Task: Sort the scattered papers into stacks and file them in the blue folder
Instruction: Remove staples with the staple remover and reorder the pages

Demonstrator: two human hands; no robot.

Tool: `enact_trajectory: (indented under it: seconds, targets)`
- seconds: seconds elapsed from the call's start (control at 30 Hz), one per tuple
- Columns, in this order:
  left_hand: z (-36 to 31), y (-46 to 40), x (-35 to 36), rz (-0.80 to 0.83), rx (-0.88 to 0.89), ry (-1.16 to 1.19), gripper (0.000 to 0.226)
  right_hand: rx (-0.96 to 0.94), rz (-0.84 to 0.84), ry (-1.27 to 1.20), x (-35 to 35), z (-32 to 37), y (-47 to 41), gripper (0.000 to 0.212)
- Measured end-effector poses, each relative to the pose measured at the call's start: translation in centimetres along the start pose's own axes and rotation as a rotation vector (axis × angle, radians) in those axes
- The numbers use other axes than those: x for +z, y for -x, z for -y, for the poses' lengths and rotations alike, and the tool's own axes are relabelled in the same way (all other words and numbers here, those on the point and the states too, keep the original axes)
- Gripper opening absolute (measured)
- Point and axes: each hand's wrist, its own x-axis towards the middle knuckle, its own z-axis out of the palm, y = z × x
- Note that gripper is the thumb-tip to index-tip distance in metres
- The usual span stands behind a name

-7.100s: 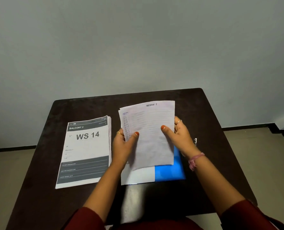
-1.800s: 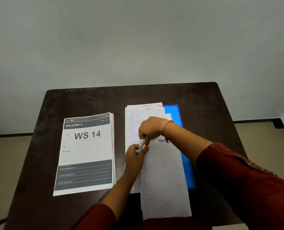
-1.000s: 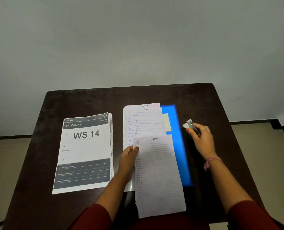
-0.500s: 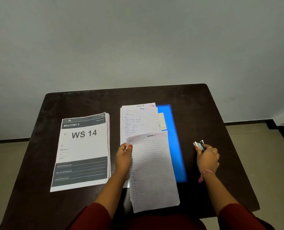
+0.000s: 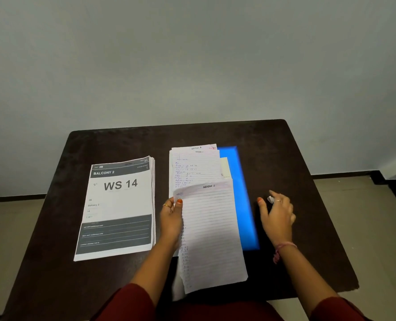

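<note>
**user1:** Since half a second ago the right hand (image 5: 276,216) has let go of that little stapler-looking thing (image 5: 270,199), which now sits on the dark table (image 5: 122,142) right at the fingertips. Fingers are loose and spread, nothing gripped as far as I can see.

**user2:** yeah, and the left hand (image 5: 172,218) hasn't gone anywhere, it's still pinching the left edge of the lined sheet (image 5: 212,230), thumb on top near the upper corner. Header reads "Section 1".

**user1:** That sheet lies over the handwritten stack (image 5: 195,167), sticking out past its near end and a bit over the table's front edge.

**user2:** and both sit on the blue folder (image 5: 241,193), which only shows as a strip along the right side of the papers.

**user1:** Printed stack (image 5: 120,205) headed "WS 14 / Balcony 2" is off to the left, just beside the handwritten pile, not touching it.

**user2:** yep, squared up, neither hand on it.
</note>
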Motion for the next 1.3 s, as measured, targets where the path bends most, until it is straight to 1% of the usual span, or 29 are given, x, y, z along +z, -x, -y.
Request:
enact_trajectory:
  seconds: [0.07,0.17,0.27,0.33,0.37,0.43,0.47,0.5,0.57,0.6,0.73,0.83,0.9,0.93,0.97,1.03,1.1,1.2,1.3]
  targets:
    - [-0.2,0.7,-0.2,-0.009,0.014,0.016,0.011,-0.086,0.082,-0.198,0.3,0.8,1.3,0.045]
    - [-0.6,0.8,0.0,-0.016,0.033,0.010,0.013,-0.111,0.203,-0.421,0.9,1.9,2.8,0.040]
    - [-0.7,1.2,-0.3,-0.044,0.048,0.002,0.014,-0.039,0.382,-0.564,1.6,2.6,4.3,0.037]
    - [-0.9,1.1,-0.6,-0.061,0.048,0.007,0.013,0.018,0.480,-0.637,2.1,2.8,5.1,0.029]
    - [-1.1,1.1,-0.8,-0.069,0.044,0.018,0.013,0.032,0.506,-0.643,2.4,2.8,5.4,0.030]
    - [-1.7,1.0,-1.3,-0.079,0.037,0.036,0.014,0.019,0.531,-0.630,3.6,1.8,5.6,0.048]
    - [-2.1,0.9,-1.6,-0.081,0.035,0.043,0.014,0.017,0.562,-0.635,3.9,1.6,5.7,0.051]
    - [-2.5,0.8,-1.9,-0.082,0.032,0.051,0.015,0.027,0.586,-0.652,4.1,1.7,5.9,0.046]
    - [-3.2,0.5,-2.7,-0.076,0.025,0.055,0.016,0.062,0.596,-0.680,4.2,2.3,6.4,0.026]
    - [-3.4,0.2,-3.1,-0.074,0.016,0.056,0.016,0.080,0.597,-0.686,4.5,2.5,6.5,0.022]
    - [-4.4,-0.3,-5.1,-0.031,-0.071,0.055,0.017,0.126,0.600,-0.777,5.5,4.3,7.2,0.024]
    - [-4.9,0.3,-7.0,0.048,-0.117,-0.076,0.018,0.174,0.601,-0.817,6.8,6.1,7.5,0.023]
    - [-4.9,0.9,-8.7,0.076,-0.109,-0.149,0.015,0.202,0.605,-0.813,7.8,7.3,7.8,0.029]
    - [-4.7,1.0,-9.7,0.070,-0.090,-0.180,0.014,0.207,0.613,-0.798,8.4,8.0,7.9,0.027]
    - [-4.5,1.1,-10.7,0.047,-0.074,-0.195,0.014,0.207,0.629,-0.783,9.0,8.7,8.1,0.022]
    - [-4.3,1.0,-13.1,-0.050,-0.062,-0.216,0.013,0.196,0.668,-0.757,10.2,10.5,8.6,0.019]
    - [-4.2,0.6,-15.5,-0.122,-0.058,-0.226,0.016,0.177,0.699,-0.745,11.2,12.4,9.3,0.022]
    - [-4.8,-0.1,-18.4,-0.184,-0.052,-0.256,0.016,0.181,0.757,-0.732,12.3,15.3,10.4,0.023]
    - [-6.0,-0.9,-20.4,-0.256,-0.005,-0.279,0.018,0.148,0.788,-0.668,13.5,18.1,11.1,0.022]
